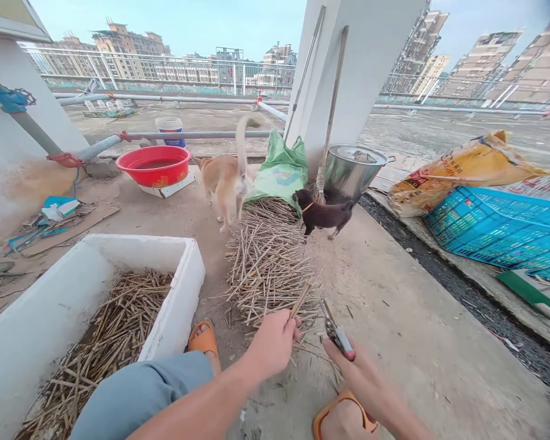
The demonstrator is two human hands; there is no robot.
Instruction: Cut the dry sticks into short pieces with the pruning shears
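My left hand (274,338) is closed around a few short dry stalks (301,297), which point up and away from me. In my right hand (358,368) is a pair of pruning shears (338,336), blades pointing forward, just right of the held stalks and apart from them. Beyond both hands a big pile of cut dry stalks (270,263) lies on the concrete, spilling from the mouth of a green sack (282,174). To my left a white foam box (195,275) has many short stalk pieces (114,324) in it.
A tan dog (224,180) and a small dark dog (323,214) stand by the pile. Behind are a red basin (153,174), a metal pot (348,168) and a broom (334,110) against a pillar. A blue crate (495,226) and a yellow sack (458,168) lie right.
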